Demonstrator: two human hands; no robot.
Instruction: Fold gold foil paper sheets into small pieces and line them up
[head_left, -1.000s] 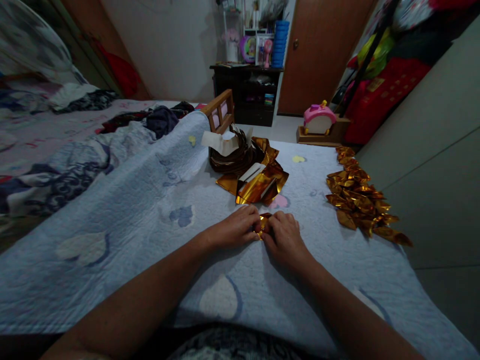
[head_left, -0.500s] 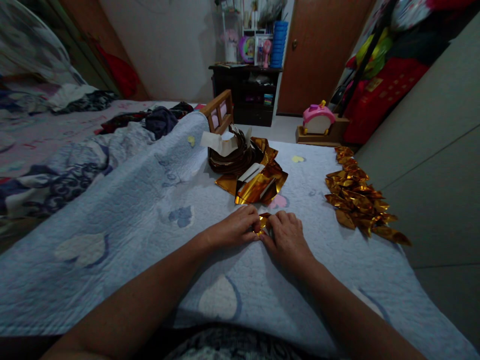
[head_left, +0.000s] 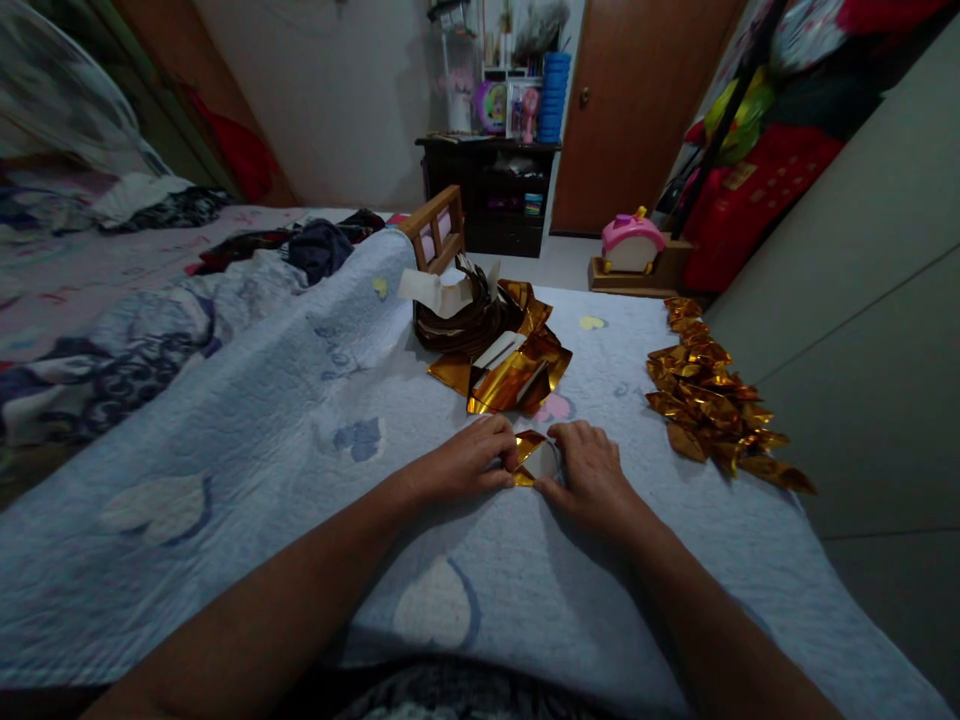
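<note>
A small folded piece of gold foil paper [head_left: 528, 446] lies low on the quilt between my two hands. My left hand [head_left: 478, 457] pinches its left end, thumb below and fingers above. On the other side, my right hand [head_left: 596, 470] has thumb and forefinger spread apart, their tips close to the paper's upper and lower right corners; whether they touch it I cannot tell. Just beyond the hands are loose gold foil sheets [head_left: 510, 385] with pale patches, beside a round stack of dark-edged papers [head_left: 457, 325]. Many folded gold pieces [head_left: 709, 390] form a pile at the right.
A light blue quilt [head_left: 300, 500] with heart prints covers the surface. A wooden rail [head_left: 435, 228] rises at its far end. Crumpled bedding [head_left: 165, 330] lies to the left. Farther off are a dark cabinet [head_left: 480, 195], a door [head_left: 615, 120] and a pink toy [head_left: 632, 240].
My right hand has shifted right, and its thumb and forefinger have parted. More of the gold paper and a pale patch now show between the hands. The view has tilted slightly.
</note>
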